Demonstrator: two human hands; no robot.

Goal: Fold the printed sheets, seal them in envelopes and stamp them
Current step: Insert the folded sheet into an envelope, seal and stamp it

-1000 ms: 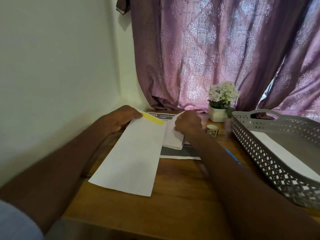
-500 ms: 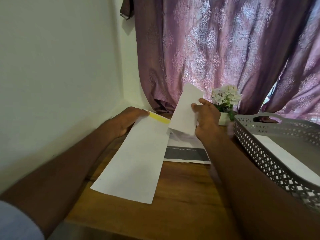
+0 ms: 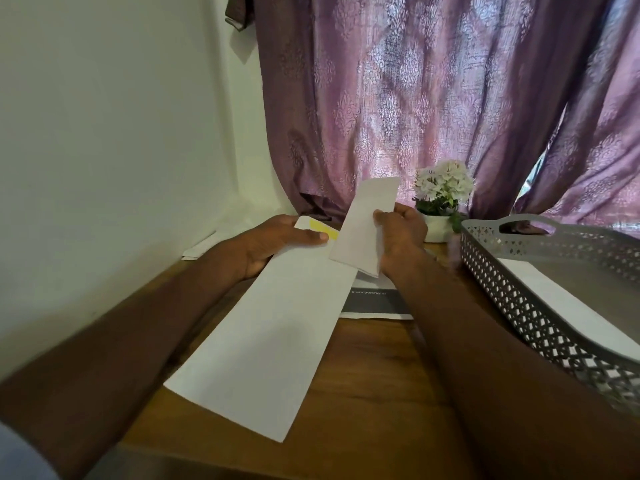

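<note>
We hold the folded sheet [image 3: 367, 226] in our right hand [image 3: 401, 233], thumb and fingers pinching its right edge, so that it stands tilted above the far middle of the wooden table [image 3: 363, 375], its lower end just over the mouth of the envelope [image 3: 266, 327]. The sheet is light, thin paper, stiffened somewhat by its folds; we judge it will bend or crumple under a hard squeeze, so a pinch along one long edge near the middle suits it, leaving the lower end free to slide in.

The long white envelope lies flat on the table, running from the near edge toward the far left, its flap open with a yellow adhesive strip [image 3: 323, 229] showing. Our left hand [image 3: 273, 242] rests on that far end, fingers laid out along the opening. The envelope is limp and likely to slip on the smooth wood unless pinned.

Under both lies a printed sheet with a dark band [image 3: 375, 301]. A grey perforated basket [image 3: 540, 317] holding white paper stands at the right edge, and a small potted white flower [image 3: 443, 192] sits at the far edge. Behind it hangs a purple patterned curtain [image 3: 433, 98], and a pale wall [image 3: 114, 133] closes the left side.
</note>
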